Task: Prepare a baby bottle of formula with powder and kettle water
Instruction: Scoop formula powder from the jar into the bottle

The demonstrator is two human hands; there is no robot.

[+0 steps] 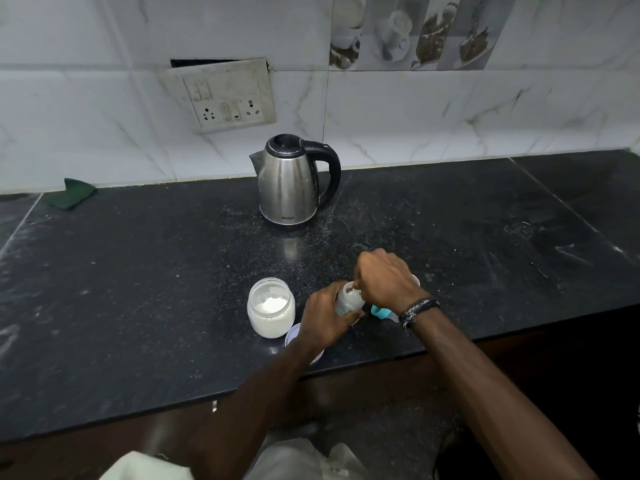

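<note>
A clear baby bottle [349, 301] stands tilted near the counter's front edge. My left hand [325, 315] grips its body from the left. Over the bottle's open mouth my right hand [384, 277] is curled, pinching something small that I cannot make out. An open jar of white formula powder [271, 306] stands just left of my left hand. The steel kettle [289, 183] with a black handle sits further back, lid closed. A blue bottle cap piece [379, 311] lies under my right wrist.
The jar's lid [292, 336] lies on the black granite counter [138, 289] beneath my left wrist. A green scrub pad [72, 194] rests at the back left by the tiled wall. A switch socket panel [225, 95] hangs above the kettle.
</note>
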